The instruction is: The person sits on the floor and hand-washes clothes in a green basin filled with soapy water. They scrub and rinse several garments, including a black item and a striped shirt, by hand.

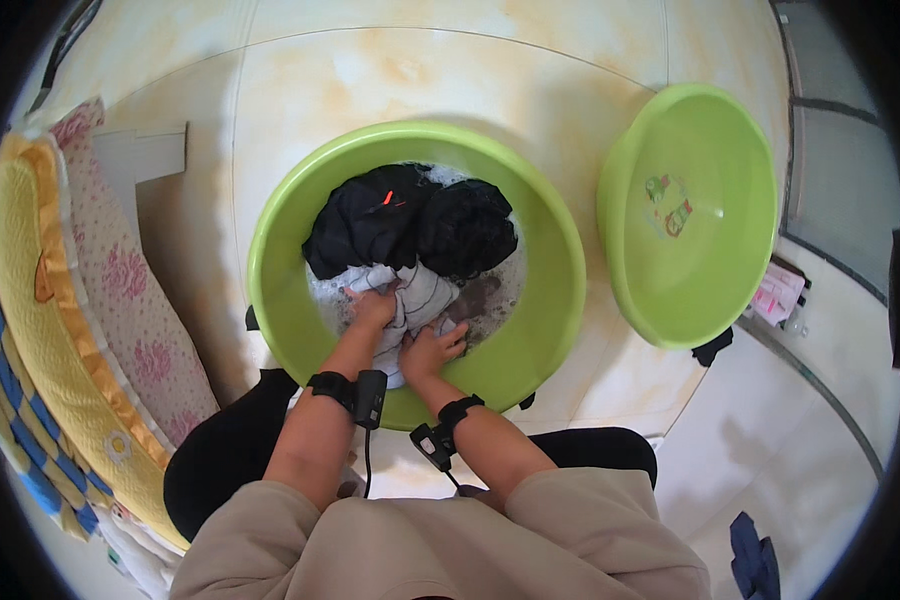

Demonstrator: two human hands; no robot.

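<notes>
Sitting over the pale tiled floor [390,90], I had the biggest thing of all beneath everything else. On my left lay a yellow quilted mattress [30,330] with a pink flowered cover [120,300] along its inner edge. Straight ahead stood the green wash basin [290,290], holding soapy water and laundry. Beside it on my right, well clear of my arms, a second green basin [710,290] leaned tilted on its side with a small picture inside it. In the far half of the wash basin lay a heap of black clothing [410,230] with a small red mark on it. Nearer to me, just under that heap, lay the white striped garment [420,295], wet and bunched. My left hand [373,308] pressed down on the garment's left part, fingers curled into the cloth, its grip closed on it. My right hand [431,350] lay on the garment's near edge, its grip also bunched around the fabric. Each wrist carried a black band [332,385] with a small device and cable. A dark blue cloth [752,555] lay on the floor at my far right.
</notes>
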